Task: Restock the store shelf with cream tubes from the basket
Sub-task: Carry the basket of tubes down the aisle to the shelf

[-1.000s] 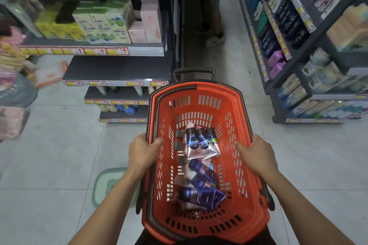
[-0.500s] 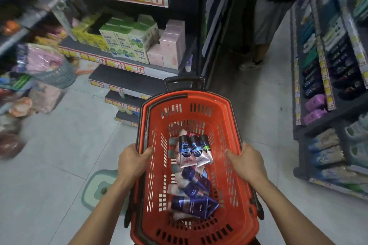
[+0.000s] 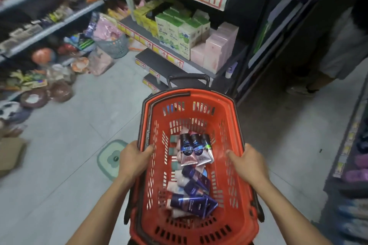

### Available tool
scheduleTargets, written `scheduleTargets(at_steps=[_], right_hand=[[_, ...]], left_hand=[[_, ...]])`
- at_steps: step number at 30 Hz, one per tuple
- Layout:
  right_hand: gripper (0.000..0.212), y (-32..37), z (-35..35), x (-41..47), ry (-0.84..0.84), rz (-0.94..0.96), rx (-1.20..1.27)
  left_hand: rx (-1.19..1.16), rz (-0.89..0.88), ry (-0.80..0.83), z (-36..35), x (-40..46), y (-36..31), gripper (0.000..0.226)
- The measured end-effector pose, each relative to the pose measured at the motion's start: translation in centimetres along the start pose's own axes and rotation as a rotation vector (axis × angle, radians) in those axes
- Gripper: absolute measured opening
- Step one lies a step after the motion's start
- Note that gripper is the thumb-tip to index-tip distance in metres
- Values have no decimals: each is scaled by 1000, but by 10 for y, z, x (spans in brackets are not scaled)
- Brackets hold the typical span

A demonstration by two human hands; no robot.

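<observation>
The person stands in a narrow store aisle with a grey tiled floor [image 3: 65,165] and holds a red basket [image 3: 199,230] in front of the body. The left hand [image 3: 133,160] grips the left rim of the basket, the fingers curled over its edge. The right hand [image 3: 250,164] grips the right rim in the same way, the thumb lying inside. The cream tubes [image 3: 194,150] lie on the bottom of the basket: three side by side near the middle, caps toward the far end, and a loose pile of dark blue ones nearer to the person. Beyond the far end of the basket is a store shelf [image 3: 159,61] with green and white boxes [image 3: 175,34] and pink boxes [image 3: 216,49] near its right end. At the left, bags and packets lie in a heap on the floor [image 3: 59,69], beside a grey mesh bin [image 3: 114,45]. A green square lid [image 3: 111,158] lies on the tiles just left of the left hand. At the far right another person's legs [image 3: 328,55] are seen.
</observation>
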State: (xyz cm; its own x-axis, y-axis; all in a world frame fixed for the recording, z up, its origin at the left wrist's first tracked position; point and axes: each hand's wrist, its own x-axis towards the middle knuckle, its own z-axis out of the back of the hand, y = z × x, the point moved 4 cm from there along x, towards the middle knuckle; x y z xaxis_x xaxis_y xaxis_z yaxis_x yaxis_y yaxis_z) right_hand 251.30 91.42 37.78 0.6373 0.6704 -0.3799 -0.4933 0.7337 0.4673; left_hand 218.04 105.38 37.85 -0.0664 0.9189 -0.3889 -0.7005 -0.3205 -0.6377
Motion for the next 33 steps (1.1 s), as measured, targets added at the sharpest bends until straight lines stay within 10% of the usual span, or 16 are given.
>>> scheduleTargets(at_steps=[20,33], right_hand=[[44,178,-56,72,109,272,-243],[27,254,-91,142,297,180,11]], left_hand=[[-314,220,-146,73,63,61,34],[-417,320,-228,86,111,59,32]])
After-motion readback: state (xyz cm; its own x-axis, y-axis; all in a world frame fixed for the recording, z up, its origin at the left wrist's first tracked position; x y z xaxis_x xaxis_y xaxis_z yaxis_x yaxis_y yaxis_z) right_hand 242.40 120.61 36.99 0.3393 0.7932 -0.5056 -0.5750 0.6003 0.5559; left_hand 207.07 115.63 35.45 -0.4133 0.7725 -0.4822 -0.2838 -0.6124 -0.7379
